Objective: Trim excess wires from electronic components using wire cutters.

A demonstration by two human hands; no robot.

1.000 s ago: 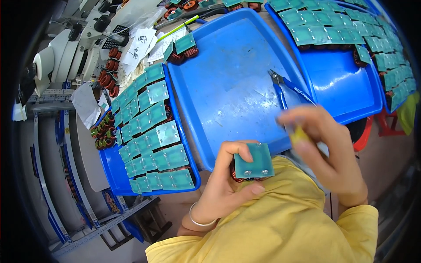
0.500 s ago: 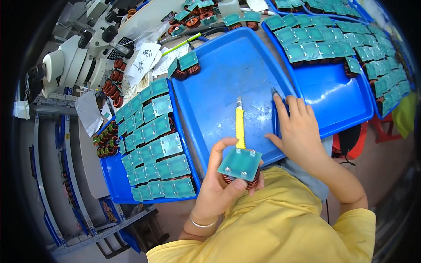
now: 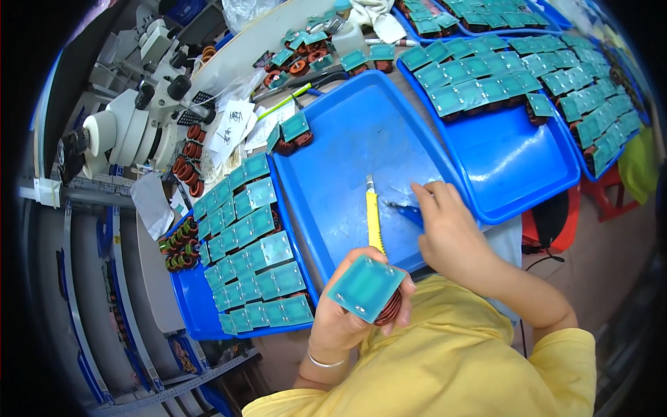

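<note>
My left hand (image 3: 337, 326) is closed around a copper-wound coil with a square green circuit board (image 3: 367, 286) on top, held low over the near edge of the blue tray (image 3: 333, 181). The board faces up and is tilted, with small shiny solder points near its edges. My right hand (image 3: 448, 226) grips blue-handled pliers (image 3: 410, 212) just above the tray, their dark jaws pointing left. Its curled fingers partly hide the handles. Between the hands lies a yellow utility knife (image 3: 374, 219), its lower end hidden behind my left hand.
Left stands a blue tray (image 3: 186, 295) with rows of board-topped coils. Another blue tray (image 3: 514, 163) of them is at right. Two board-topped coils (image 3: 294, 126) sit at the middle tray's far left corner. Beyond are papers (image 3: 231, 132) and white microscopes (image 3: 125, 118).
My right hand has picked the pliers up from the tray's right side and swung their jaws left. My left hand has raised and turned the coil, its board now more toward me.
</note>
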